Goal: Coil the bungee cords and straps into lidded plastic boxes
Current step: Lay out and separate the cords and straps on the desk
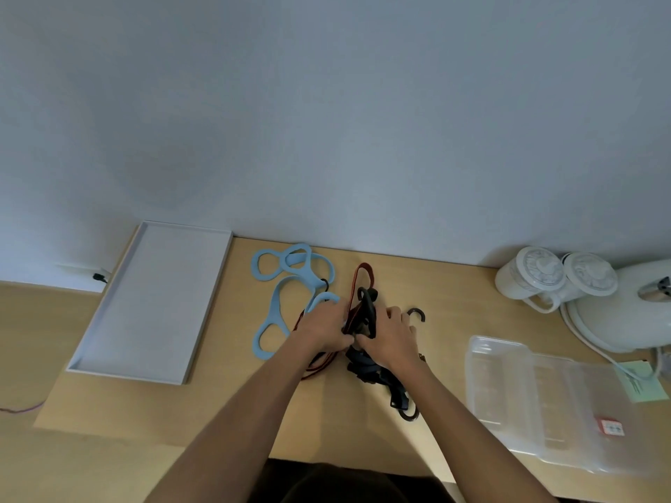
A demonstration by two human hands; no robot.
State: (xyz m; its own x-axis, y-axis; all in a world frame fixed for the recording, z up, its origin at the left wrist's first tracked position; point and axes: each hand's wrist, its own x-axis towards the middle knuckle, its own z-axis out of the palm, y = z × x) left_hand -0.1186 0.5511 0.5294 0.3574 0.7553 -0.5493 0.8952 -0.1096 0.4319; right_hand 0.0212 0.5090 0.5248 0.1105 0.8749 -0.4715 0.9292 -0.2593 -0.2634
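Left hand (321, 330) is clenched on red cord (357, 281), right hand (394, 339) on black hook (368, 314); should grip be lost, the cord could be sprung into blue straps (287, 285).

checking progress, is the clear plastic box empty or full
Empty: nothing shows inside the clear plastic box. The cords are held by the left hand and right hand.

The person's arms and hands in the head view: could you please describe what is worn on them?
No sleeves show; both arms are bare to the frame's lower edge. The left hand and right hand wear no gloves, and no watch, ring or bracelet is plainly visible. A dark garment shows between the arms at the bottom.
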